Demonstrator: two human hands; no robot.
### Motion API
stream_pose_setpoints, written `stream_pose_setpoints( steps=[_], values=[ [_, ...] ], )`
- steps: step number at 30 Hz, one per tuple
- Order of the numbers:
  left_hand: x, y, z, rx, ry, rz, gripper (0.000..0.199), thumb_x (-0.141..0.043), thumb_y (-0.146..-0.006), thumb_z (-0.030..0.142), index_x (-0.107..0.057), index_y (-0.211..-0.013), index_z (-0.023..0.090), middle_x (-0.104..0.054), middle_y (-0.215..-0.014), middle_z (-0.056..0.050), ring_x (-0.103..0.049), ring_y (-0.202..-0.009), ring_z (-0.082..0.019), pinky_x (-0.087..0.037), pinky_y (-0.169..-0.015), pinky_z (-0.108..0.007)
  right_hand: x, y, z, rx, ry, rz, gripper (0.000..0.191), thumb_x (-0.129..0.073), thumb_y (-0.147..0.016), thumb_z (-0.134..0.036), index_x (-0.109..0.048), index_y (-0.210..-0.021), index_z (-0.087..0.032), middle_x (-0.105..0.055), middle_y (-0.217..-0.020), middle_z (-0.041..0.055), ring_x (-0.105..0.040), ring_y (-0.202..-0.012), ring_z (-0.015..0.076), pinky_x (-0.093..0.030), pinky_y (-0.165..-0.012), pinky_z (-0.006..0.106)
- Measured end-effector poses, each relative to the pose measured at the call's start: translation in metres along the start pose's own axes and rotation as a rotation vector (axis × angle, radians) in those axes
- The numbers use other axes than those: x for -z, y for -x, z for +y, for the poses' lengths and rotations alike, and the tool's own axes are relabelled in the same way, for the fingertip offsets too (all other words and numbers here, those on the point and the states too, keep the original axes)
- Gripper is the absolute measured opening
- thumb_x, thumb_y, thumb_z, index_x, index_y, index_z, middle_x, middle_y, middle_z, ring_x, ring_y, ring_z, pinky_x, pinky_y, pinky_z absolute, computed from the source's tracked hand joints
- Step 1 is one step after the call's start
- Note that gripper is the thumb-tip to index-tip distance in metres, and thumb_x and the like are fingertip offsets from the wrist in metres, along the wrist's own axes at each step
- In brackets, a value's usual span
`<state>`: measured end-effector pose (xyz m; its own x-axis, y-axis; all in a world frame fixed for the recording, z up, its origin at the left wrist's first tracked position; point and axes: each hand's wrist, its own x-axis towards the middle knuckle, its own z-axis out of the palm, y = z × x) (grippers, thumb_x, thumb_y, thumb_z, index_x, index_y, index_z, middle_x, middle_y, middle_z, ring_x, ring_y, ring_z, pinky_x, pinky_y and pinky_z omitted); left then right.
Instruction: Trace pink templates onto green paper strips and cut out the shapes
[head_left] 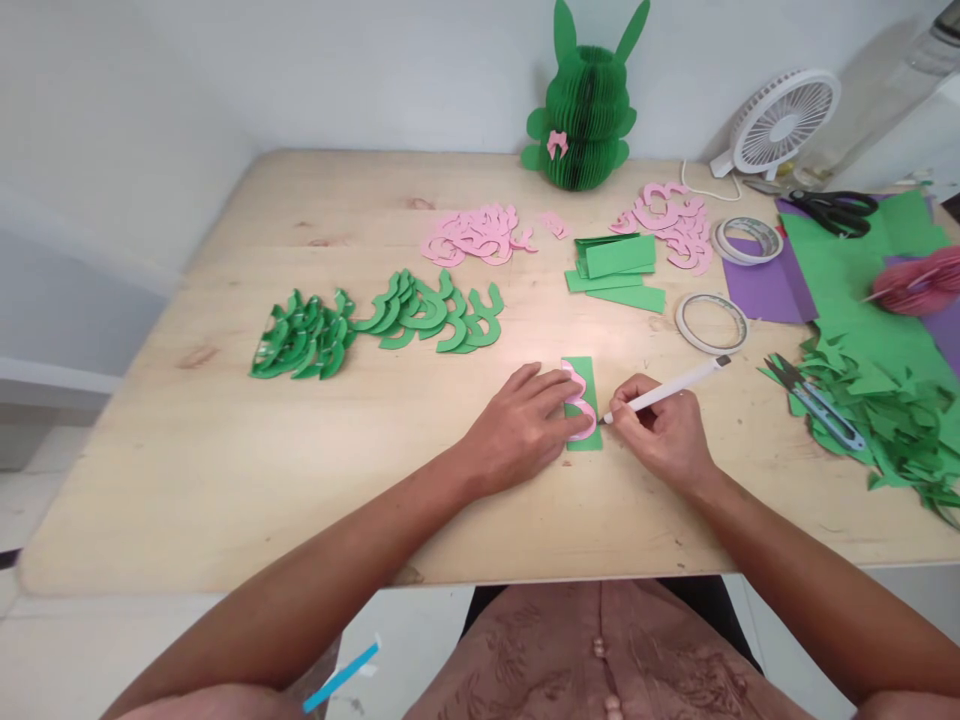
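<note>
My left hand (525, 425) lies flat with its fingers stretched out. Its fingertips press a pink paper cutout (586, 424) with a curved outline onto a green paper strip (586, 375). In my right hand (664, 430) is a white pen (679, 382), gripped between thumb and fingers. The pen's dark tip points left and meets the strip beside the cutout's rounded edge. Behind my hands sits a pile of green paper strips (619, 262). To the left lie green curved cutouts (431, 310) in overlapping rows.
Pink cutouts lie in two heaps (476, 235) (675, 225). Tape rolls (712, 322) (748, 242), small scissors (817, 402), black scissors (832, 208) and green scraps (892, 430) are at right. A green paper rabbit (586, 120) and a white fan (784, 125) stand at the back.
</note>
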<state>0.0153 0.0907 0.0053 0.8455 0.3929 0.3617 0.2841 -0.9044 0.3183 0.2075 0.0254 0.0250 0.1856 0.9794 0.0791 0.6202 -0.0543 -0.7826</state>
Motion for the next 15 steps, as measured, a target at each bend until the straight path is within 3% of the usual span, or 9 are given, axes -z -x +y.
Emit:
stream_pose_setpoints(
  steps=[15],
  values=[
    [-0.0024,0.001,-0.0008,-0.013,-0.008,0.019,0.029,-0.048,-0.089,0.013,-0.068,-0.106,0.025,-0.062,-0.126,-0.009,-0.05,-0.125,-0.023,-0.035,-0.107,-0.045,0.0006,0.0001,0.0003,-0.003,-0.014,-0.011,0.012,-0.054,-0.073,-0.021,-0.055,-0.062,-0.018,-0.045,-0.047,-0.004,-0.038,-0.041,0.0081,-0.027,-0.04,0.021]
  ],
)
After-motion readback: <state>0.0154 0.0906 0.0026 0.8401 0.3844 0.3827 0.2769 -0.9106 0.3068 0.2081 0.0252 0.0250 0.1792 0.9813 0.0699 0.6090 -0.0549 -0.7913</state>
